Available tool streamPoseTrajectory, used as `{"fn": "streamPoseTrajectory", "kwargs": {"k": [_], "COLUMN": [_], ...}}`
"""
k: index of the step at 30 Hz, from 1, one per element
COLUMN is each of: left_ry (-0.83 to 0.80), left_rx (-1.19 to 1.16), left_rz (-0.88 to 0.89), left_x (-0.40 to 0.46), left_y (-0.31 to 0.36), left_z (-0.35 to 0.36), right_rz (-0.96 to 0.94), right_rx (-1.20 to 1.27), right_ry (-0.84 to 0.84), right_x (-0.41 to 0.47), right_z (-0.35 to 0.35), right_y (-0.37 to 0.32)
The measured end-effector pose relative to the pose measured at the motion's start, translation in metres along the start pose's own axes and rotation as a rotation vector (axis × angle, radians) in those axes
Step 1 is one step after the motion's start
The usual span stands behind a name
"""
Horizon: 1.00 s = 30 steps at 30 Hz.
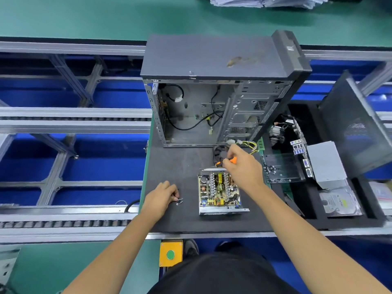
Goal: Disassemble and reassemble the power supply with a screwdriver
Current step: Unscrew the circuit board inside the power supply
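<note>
While the right hand (241, 166) grips the screwdriver (227, 161) and the left hand (163, 195) pinches at loose screws (179, 201), the open power supply (220, 192) on the bench (180, 162) looks rigid, fairly heavy, best held by its metal walls, not its fragile board

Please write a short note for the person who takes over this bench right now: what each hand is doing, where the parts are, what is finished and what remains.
Right hand: grips the orange-handled screwdriver at the far edge of the power supply.
Left hand: rests on the black mat, fingers at the loose screws; I cannot tell whether it pinches one.
Power supply: on the mat in front of the open computer case, cover off, circuit board exposed. Its fan lies just behind it.
Done: cover removed, some screws out.
Left: finish disassembly, then refit the cover and screws.
</note>
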<state>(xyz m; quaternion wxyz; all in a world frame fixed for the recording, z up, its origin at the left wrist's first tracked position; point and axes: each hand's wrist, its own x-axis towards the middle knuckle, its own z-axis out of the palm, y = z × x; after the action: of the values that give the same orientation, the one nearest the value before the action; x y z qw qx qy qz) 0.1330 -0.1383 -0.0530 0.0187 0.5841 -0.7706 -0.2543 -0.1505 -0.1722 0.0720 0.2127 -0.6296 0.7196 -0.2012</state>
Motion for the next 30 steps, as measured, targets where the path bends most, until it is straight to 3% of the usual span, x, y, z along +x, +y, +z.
{"fn": "streamPoseTrajectory", "kwargs": {"k": [3,7,13,19,26,30], "left_ry": [0.004,0.104,0.176,0.122,0.15,0.13], "left_rx": [-0.075,-0.369,-0.631,-0.631,-0.579,-0.525], "left_rz": [0.0,-0.05,0.106,0.171,0.087,0.127], "left_x": [0.001,0.003,0.022,0.045,0.051,0.056], "left_y": [-0.002,0.005,0.078,0.136,0.159,0.172], "left_z": [0.001,-0.007,-0.035,-0.038,-0.028,-0.025], "right_rz": [0.038,0.081,0.046,0.006,-0.004,-0.011], "right_rx": [0.044,0.086,0.136,0.155,0.187,0.192], "right_ry": [0.015,0.024,0.014,-0.036,-0.076,-0.121], "right_x": [-0.001,-0.001,-0.002,0.004,0.016,0.02], "right_z": [-0.007,-0.019,-0.046,-0.065,-0.082,-0.085], "right_y": [0.006,0.016,0.029,0.04,0.061,0.068]}}
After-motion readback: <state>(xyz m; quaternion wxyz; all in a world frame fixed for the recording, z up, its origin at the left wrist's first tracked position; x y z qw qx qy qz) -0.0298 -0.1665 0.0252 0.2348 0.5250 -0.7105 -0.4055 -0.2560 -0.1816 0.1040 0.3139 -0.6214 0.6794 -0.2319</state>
